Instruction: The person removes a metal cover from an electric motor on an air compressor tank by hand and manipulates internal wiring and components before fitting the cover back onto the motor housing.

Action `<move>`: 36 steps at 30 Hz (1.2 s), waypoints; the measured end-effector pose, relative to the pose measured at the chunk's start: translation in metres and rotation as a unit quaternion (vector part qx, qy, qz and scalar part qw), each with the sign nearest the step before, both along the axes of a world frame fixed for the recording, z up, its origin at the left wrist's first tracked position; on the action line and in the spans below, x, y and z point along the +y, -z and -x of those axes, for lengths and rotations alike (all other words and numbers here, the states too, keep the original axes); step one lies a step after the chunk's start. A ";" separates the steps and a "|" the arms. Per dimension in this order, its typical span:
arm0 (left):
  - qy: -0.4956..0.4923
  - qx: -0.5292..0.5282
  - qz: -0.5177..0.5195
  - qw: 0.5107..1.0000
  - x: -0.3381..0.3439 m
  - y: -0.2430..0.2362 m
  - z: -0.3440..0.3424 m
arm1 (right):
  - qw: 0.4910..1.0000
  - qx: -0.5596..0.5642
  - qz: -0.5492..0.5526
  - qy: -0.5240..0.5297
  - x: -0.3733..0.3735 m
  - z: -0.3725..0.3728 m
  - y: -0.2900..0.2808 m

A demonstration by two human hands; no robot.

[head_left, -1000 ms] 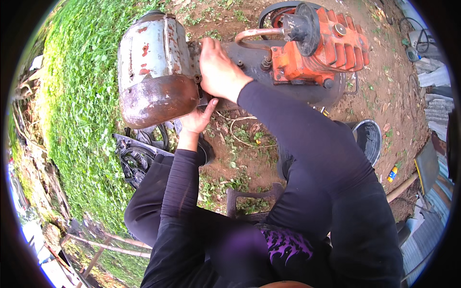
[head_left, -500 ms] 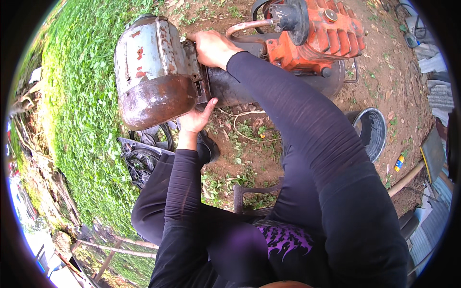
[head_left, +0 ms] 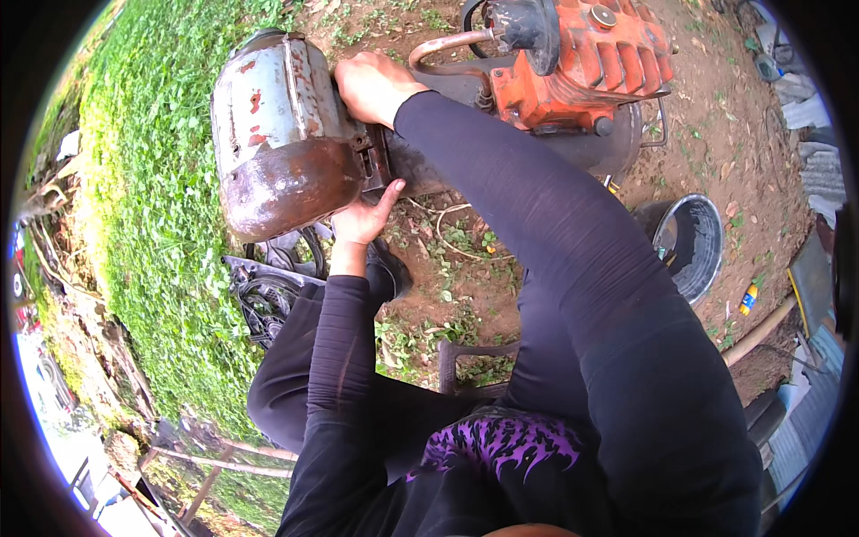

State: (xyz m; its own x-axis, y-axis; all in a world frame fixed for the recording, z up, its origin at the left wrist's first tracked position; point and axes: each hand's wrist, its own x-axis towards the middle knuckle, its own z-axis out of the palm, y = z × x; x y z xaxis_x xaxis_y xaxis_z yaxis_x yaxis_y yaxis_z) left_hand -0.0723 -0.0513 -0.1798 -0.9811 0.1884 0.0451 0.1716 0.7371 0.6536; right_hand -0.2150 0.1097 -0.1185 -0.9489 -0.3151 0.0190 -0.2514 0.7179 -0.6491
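A rounded electric motor [head_left: 259, 134], worn grey on its upper half and shiny brown below, is at the upper left beside a dark air tank [head_left: 416, 170]. Under its lower right edge is my left hand [head_left: 361, 222], thumb stretched out and fingers hidden beneath the casing, gripping it. My right hand [head_left: 376, 87] is closed against the motor's right side, above the rusty mounting bracket [head_left: 371, 161]. What its curled fingers hold is hidden. An orange finned compressor pump [head_left: 591, 67] with a bent metal pipe [head_left: 438, 46] stands to the right.
A dark bucket [head_left: 702, 242] lies tipped on the soil at the right, near a small yellow-and-blue container [head_left: 748, 299]. Black machine parts [head_left: 264, 304] lie by my left leg. A thin hose [head_left: 443, 233] curls below the tank. Corrugated sheets [head_left: 819, 179] line the right edge.
My right hand has shifted slightly left along the motor's side, and its fingers look more curled. My left hand stays under the motor. The view has shifted a little.
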 end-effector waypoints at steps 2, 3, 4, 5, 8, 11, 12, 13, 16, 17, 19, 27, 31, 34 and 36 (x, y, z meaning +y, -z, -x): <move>0.003 -0.008 0.007 1.000 0.004 -0.003 0.003 | 1.000 0.009 -0.015 -0.017 0.004 0.004 0.000; -0.002 -0.009 0.007 1.000 0.003 -0.001 0.001 | 0.999 0.007 -0.033 -0.024 0.004 0.002 -0.007; -0.008 -0.010 0.006 1.000 0.000 0.001 0.000 | 0.998 0.005 -0.050 -0.030 0.004 0.000 -0.016; -0.010 -0.008 0.020 1.000 -0.006 0.006 0.000 | 0.997 0.003 -0.068 -0.037 0.002 -0.001 -0.023; -0.011 0.011 0.050 0.999 -0.014 0.015 0.001 | 0.998 -0.002 -0.044 -0.039 0.003 0.007 -0.019; -0.003 0.038 0.076 0.996 -0.006 0.011 0.000 | 0.999 -0.007 -0.011 -0.040 0.011 0.018 -0.010; 0.000 0.039 0.099 0.994 -0.005 0.006 0.000 | 0.999 -0.007 0.036 -0.013 0.011 0.019 -0.002; 0.004 0.041 0.121 0.992 -0.004 0.003 0.000 | 0.996 -0.007 0.082 0.015 0.011 0.020 0.006; -0.004 0.033 0.077 0.996 -0.005 0.001 -0.002 | 0.985 -0.035 -0.164 -0.051 -0.001 0.031 0.009; -0.005 0.034 0.075 0.997 -0.006 0.000 -0.003 | 0.984 -0.038 -0.166 -0.055 -0.002 0.033 0.014; -0.007 0.039 0.069 0.997 -0.008 0.000 -0.004 | 0.983 -0.044 -0.171 -0.057 -0.001 0.040 0.026; -0.004 0.011 0.073 0.997 -0.004 0.006 -0.002 | 0.988 -0.072 0.137 0.017 0.014 0.034 0.043; 0.005 0.062 0.105 0.993 -0.005 0.009 -0.002 | 0.999 -0.020 -0.005 -0.030 0.008 0.023 0.012; 0.020 0.043 0.108 0.993 -0.004 0.009 -0.002 | 0.995 -0.020 -0.091 -0.025 0.010 0.020 -0.005; 0.007 -0.033 0.016 0.999 -0.005 0.012 0.003 | 0.998 -0.017 -0.067 -0.015 0.010 0.021 0.002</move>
State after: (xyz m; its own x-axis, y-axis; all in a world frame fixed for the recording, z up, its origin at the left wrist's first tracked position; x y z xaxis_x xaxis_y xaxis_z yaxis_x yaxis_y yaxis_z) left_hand -0.0750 -0.0567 -0.1920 -0.9790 0.2024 -0.0259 0.1392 0.7555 0.6402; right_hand -0.2359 0.1202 -0.1208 -0.9386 -0.3404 -0.0569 -0.2532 0.7911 -0.5568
